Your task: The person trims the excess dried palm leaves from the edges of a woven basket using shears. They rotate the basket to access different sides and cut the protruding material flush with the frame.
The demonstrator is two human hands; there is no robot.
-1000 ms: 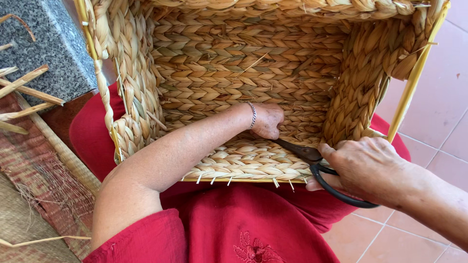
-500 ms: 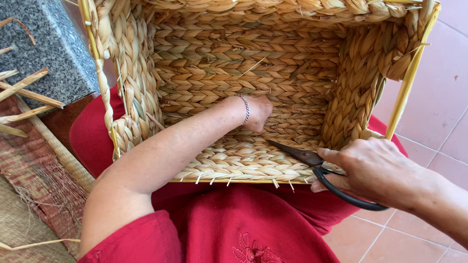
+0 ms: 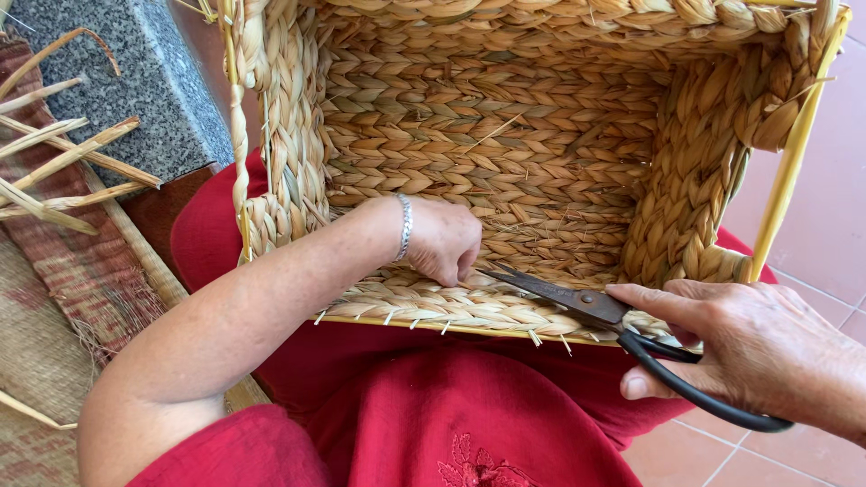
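A large woven straw basket (image 3: pixel 541 108) rests on my lap, its opening toward me. My left hand (image 3: pixel 442 242), a silver bracelet on its wrist, reaches inside and pinches something small against the near woven wall; what it pinches is too small to make out. My right hand (image 3: pixel 758 347) grips black-handled scissors (image 3: pixel 591 305) at the basket's near rim, the dark blades slightly parted and pointing left toward my left fingers. Short straw ends stick out along the near rim.
A grey speckled stone block (image 3: pixel 126 81) stands at the upper left with loose dried reed strips (image 3: pixel 63 162) beside it. A woven mat (image 3: pixel 45 334) lies on the left. Pinkish floor tiles (image 3: pixel 839 180) show on the right. My red garment (image 3: pixel 469 424) fills the foreground.
My left hand has drawn back toward the near wall of the basket. The scissors have swung in toward it, and the view has shifted slightly.
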